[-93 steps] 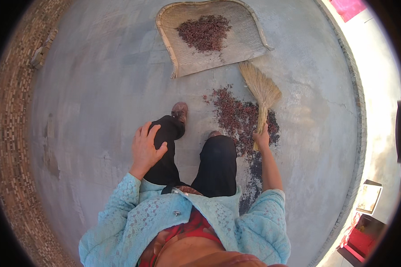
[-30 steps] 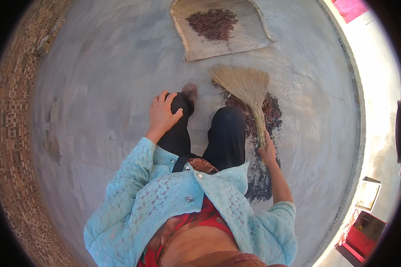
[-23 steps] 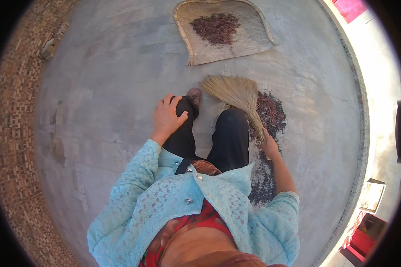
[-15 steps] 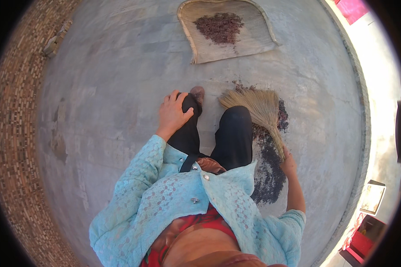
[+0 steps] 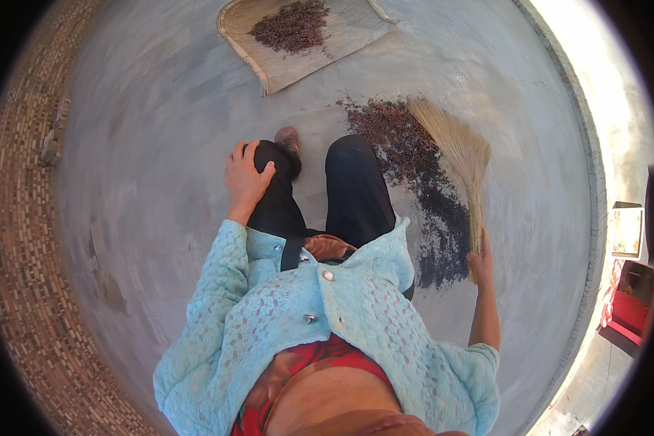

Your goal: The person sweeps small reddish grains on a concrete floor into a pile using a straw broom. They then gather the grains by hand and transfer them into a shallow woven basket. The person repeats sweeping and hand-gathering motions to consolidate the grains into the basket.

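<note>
Two hands in view, both busy. Right hand (image 5: 479,258) is closed around the thin handle of a straw broom (image 5: 458,156), gripping it at the very bottom end, arm stretched out to the person's right side. The broom runs up and away from the hand, its fanned bristles lying on the concrete floor (image 5: 145,145) at the right edge of a loose pile of dark reddish seeds (image 5: 407,145). That pile is a long streak just right of the right leg, stretching from the bristle tips back toward the hand; the lower half sits in the person's shadow and looks darker.

Left hand (image 5: 245,178) is not holding anything loose: palm flat, fingers curled over the left knee, pressing on the black trouser leg. One foot (image 5: 289,138) shows just beyond that knee.

Woven flat tray (image 5: 283,65) lies on the floor ahead of the person, well apart from the broom, open edge facing the seed streak. A second, smaller heap of the same seeds (image 5: 291,25) sits in the middle of it.

Person wears a light blue lace jacket over red. Brick paving (image 5: 22,240) rings the floor on the left. A red box-like thing (image 5: 628,309) sits at the far right edge, too small to tell what it is.
</note>
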